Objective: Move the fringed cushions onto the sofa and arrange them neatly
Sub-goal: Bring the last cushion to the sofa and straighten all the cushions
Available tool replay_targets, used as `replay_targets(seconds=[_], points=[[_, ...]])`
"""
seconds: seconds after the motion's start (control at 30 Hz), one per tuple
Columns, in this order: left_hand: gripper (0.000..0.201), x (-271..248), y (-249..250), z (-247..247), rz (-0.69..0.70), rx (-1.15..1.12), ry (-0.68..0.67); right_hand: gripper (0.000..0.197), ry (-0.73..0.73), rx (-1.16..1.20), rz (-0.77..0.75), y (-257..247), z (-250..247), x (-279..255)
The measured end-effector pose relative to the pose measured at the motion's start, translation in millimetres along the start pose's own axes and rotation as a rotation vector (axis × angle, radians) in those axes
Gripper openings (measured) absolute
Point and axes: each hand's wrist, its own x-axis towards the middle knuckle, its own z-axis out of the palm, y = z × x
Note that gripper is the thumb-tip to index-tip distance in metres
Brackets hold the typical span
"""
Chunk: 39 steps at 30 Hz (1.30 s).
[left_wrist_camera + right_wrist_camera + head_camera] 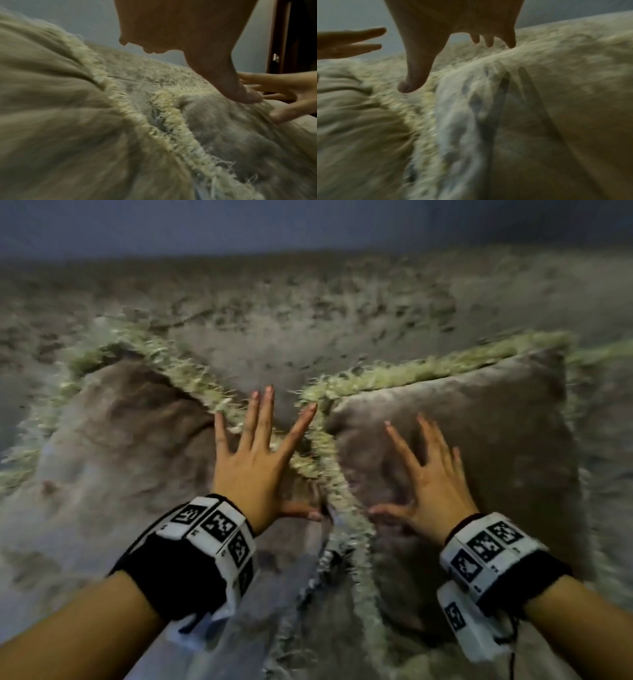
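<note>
Two grey-brown cushions with pale fringe lie side by side against the sofa back. The left cushion is tilted; the right cushion lies squarer. Their fringed edges meet in the middle. My left hand is spread flat over the inner corner of the left cushion, fingers straight. My right hand is spread flat over the right cushion. In the left wrist view, the left thumb presses the right cushion beside the fringe. The right wrist view shows the right thumb just above the fringe.
A blue-grey wall rises behind the sofa. A dark wooden door frame stands to the right in the left wrist view. Pale blue-grey cloth shows between the cushions near me.
</note>
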Motion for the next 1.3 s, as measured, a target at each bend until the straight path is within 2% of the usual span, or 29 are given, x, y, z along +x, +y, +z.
replay_targets(seconds=[0.17,0.33,0.5,0.6,0.7,0.87,1.0,1.1,1.17,1.3], points=[[0.125,60,90,-2,0.04,-0.02,0.037,0.12,0.077,0.074,0.207,129,-37,7],[0.125,135,164,-3,0.048,-0.037,0.057,0.122,0.004,0.2,0.366,243,-40,17],[0.124,185,193,17,-0.049,0.036,-0.024,0.125,-0.135,0.368,0.337,304,-18,34],[0.123,187,196,33,-0.093,0.102,-0.028,0.133,-0.166,0.47,0.283,316,1,53],[0.12,184,199,42,-0.087,0.127,-0.024,0.141,-0.157,0.593,0.312,322,23,66],[0.117,177,203,49,-0.095,0.119,-0.083,0.143,-0.02,0.663,0.373,307,34,60],[0.116,165,201,36,-0.094,0.053,-0.129,0.142,0.04,0.688,0.325,300,32,52],[0.115,143,196,10,-0.102,-0.024,-0.128,0.142,0.065,0.67,0.272,294,11,38],[0.117,123,191,-14,-0.082,-0.051,-0.06,0.142,0.104,0.642,0.216,291,-13,27],[0.106,93,170,-59,-0.064,-0.195,0.177,0.14,0.143,0.63,0.067,274,-78,18]])
